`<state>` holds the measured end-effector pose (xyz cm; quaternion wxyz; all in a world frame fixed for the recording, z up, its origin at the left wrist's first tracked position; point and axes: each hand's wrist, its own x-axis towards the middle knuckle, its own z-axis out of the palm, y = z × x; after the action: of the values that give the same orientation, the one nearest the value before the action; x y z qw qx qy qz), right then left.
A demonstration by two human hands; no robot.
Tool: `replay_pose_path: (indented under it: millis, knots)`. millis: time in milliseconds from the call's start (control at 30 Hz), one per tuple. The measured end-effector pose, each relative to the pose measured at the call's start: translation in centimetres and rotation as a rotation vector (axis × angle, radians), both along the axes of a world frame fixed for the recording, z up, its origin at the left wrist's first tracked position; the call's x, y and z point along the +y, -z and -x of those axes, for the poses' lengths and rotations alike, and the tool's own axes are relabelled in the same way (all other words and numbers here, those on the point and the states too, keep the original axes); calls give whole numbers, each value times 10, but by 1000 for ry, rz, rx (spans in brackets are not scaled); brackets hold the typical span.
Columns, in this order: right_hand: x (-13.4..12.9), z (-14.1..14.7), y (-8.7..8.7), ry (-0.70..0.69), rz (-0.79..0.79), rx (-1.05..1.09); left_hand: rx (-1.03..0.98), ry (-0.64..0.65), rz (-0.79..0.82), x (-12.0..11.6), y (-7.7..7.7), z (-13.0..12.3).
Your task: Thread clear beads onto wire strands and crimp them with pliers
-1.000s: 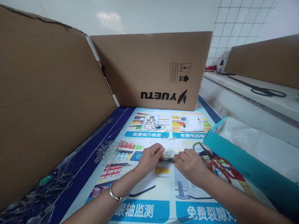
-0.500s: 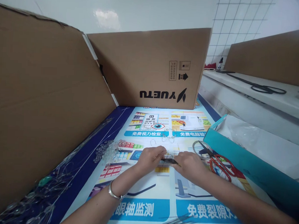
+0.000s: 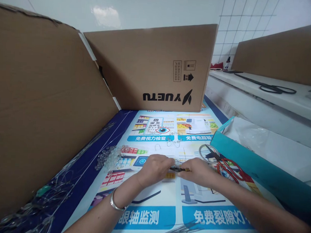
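My right hand [image 3: 201, 170] is closed around the handle of the small dark metal pliers [image 3: 178, 169], which are between my two hands. My left hand [image 3: 156, 169] curls its fingers at the tip of these pliers (whether they pinch something, I cannot tell). Clear round beads [image 3: 112, 158] lie left of the pliers; red-handled scissors with dark blades [image 3: 218, 158] lie right of them.

Small, dark pliers [image 3: 177, 169] lie nearly level in the right hand [image 3: 198, 170], a yellowish patch on the handle by its fingers, the dark nose reaching the left hand [image 3: 157, 169]. Thin, looped wire [image 3: 178, 162] shows at the left fingertips, its ends too small to make out from here.
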<state>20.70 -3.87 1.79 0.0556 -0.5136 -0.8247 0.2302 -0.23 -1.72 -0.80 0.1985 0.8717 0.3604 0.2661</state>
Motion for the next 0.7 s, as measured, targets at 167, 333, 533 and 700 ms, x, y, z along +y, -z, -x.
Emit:
replay_pose_path:
  millis: [167, 333, 533, 700]
  knots:
    - [7, -6, 8, -41, 189, 131, -38, 5, 21, -2, 0, 1]
    - [9, -6, 12, -18, 201, 212, -135, -68, 97, -2, -5, -7]
    - [8, -4, 13, 47, 99, 227, -223, -158, 224, -7, -7, -14]
    - [5, -3, 13, 43, 44, 239, -281, -241, 320, -18, -1, -10]
